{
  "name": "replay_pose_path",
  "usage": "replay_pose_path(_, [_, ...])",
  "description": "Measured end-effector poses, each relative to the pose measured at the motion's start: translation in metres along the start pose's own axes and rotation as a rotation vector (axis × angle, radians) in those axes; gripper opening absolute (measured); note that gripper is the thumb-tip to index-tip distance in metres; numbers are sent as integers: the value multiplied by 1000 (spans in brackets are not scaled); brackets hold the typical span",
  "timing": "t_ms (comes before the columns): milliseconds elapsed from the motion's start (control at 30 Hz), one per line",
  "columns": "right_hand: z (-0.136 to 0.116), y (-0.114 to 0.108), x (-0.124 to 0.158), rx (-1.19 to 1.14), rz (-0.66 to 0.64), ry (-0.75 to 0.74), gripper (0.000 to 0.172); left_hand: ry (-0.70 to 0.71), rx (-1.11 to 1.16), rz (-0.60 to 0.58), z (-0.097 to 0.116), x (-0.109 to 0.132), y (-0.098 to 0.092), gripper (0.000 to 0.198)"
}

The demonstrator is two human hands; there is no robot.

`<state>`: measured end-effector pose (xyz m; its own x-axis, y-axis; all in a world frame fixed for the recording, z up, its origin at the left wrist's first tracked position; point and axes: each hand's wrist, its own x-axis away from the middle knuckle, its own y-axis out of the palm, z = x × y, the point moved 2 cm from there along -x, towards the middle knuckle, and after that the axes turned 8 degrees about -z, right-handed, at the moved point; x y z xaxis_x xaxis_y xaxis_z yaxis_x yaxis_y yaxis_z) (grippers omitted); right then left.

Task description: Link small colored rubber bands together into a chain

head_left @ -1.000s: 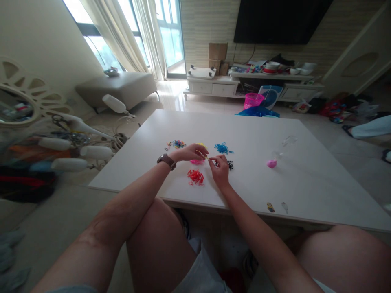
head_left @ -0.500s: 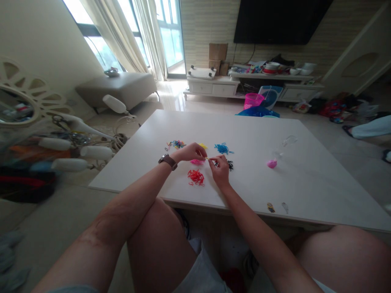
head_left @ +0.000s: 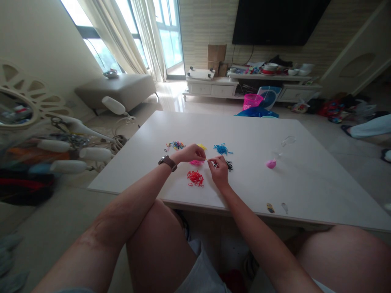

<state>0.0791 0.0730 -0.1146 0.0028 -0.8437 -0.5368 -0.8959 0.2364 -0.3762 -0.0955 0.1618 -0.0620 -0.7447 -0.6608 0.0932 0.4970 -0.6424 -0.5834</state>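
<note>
On the white table (head_left: 250,130) lie small piles of rubber bands: red (head_left: 195,178), pink (head_left: 197,162), yellow (head_left: 201,146), blue (head_left: 221,149), black (head_left: 228,165) and a mixed pile (head_left: 175,145). My left hand (head_left: 190,153), a watch on its wrist, is closed in a pinch above the pink pile. My right hand (head_left: 217,170) is pinched too, its fingertips meeting the left hand's. A thin yellow band (head_left: 207,159) is held between both hands.
A pink lump (head_left: 271,163) and a clear plastic bit (head_left: 287,141) lie to the right. Two small stickers (head_left: 270,208) sit near the front edge. A drying rack (head_left: 76,142) stands left; a pink basket (head_left: 253,100) and TV cabinet (head_left: 253,83) lie beyond.
The hands have come closer together, so the yellow band between them looks shorter. The view shifted slightly; the piles have not moved.
</note>
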Motion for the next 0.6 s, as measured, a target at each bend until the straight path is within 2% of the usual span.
replay_pose_path(300, [1, 3, 0, -9, -19, -43, 12, 13, -39, 15, 4, -3, -3, 13])
replay_pose_path(367, [1, 2, -1, -8, 2, -42, 13, 5, -57, 41, 1, -2, -10, 12])
replay_pose_path(500, [3, 1, -1, -2, 43, -14, 13, -45, -73, 169, -7, 0, -25, 12])
replay_pose_path(600, [3, 2, -1, 8, 30, -26, 12, -49, -62, 156, -4, -3, -22, 13])
